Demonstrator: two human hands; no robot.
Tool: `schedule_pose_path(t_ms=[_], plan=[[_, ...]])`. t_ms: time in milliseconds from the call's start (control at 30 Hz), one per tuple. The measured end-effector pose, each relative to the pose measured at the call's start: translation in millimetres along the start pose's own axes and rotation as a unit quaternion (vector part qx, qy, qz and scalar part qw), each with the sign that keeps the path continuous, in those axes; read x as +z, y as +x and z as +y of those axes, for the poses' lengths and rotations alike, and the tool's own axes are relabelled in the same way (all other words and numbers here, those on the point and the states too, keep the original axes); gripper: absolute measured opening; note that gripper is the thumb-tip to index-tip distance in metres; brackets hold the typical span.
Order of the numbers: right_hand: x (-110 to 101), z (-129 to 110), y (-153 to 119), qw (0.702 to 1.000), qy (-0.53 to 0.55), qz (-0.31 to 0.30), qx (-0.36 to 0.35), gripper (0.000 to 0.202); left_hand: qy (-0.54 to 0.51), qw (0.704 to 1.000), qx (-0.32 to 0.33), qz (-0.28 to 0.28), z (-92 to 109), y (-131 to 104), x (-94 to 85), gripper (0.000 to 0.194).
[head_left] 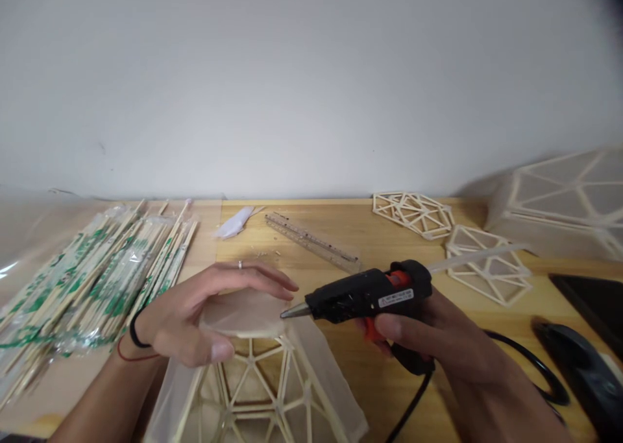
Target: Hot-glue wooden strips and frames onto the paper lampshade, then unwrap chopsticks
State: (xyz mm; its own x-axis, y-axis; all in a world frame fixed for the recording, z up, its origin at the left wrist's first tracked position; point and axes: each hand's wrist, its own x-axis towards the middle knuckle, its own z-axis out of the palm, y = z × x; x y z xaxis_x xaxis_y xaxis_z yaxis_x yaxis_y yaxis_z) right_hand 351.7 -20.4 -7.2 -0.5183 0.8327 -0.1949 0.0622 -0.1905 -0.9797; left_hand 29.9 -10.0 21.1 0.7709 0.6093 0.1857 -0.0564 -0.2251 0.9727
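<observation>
My right hand (428,339) is wrapped round the handle of a black glue gun (360,295) with a red trigger. Its metal nozzle points left, at the upper edge of a frame of thin wooden sticks (250,362). Translucent white sheet (238,310) covers the top and sides of this frame, and its sticks form triangles. With fingers curved over the top, my left hand (209,307) holds the sheeted edge between thumb and fingers. The lower part of the frame runs out of view.
Bagged wooden sticks (117,268) lie at the left. A clear ruler (311,240) is behind the hands. Stick frames (413,213) and a large covered structure (559,203) stand back right. A black mouse (579,365) and a cable (411,407) are at the right.
</observation>
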Motion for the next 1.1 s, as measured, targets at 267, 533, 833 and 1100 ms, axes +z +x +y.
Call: schedule_pose_path(t_ms=[267, 533, 833, 1100], plan=[[-6, 12, -3, 1.0, 0.018, -0.011, 0.007, 0.056, -0.043, 0.999, -0.023, -0.006, -1, -1, 1.3, 0.069], [-4, 5, -4, 1.0, 0.015, -0.008, -0.025, 0.048, -0.048, 0.998, -0.031, -0.01, 0, -1, -0.2, 0.067], [-6, 9, -6, 0.999, 0.022, -0.001, -0.048, 0.039, -0.046, 0.999, -0.025, -0.012, 0, 0, -0.3, 0.068], [-5, 9, -7, 1.0, 0.007, 0.017, 0.005, 0.053, -0.05, 0.999, -0.014, -0.013, -1, -1, 0.1, 0.07]])
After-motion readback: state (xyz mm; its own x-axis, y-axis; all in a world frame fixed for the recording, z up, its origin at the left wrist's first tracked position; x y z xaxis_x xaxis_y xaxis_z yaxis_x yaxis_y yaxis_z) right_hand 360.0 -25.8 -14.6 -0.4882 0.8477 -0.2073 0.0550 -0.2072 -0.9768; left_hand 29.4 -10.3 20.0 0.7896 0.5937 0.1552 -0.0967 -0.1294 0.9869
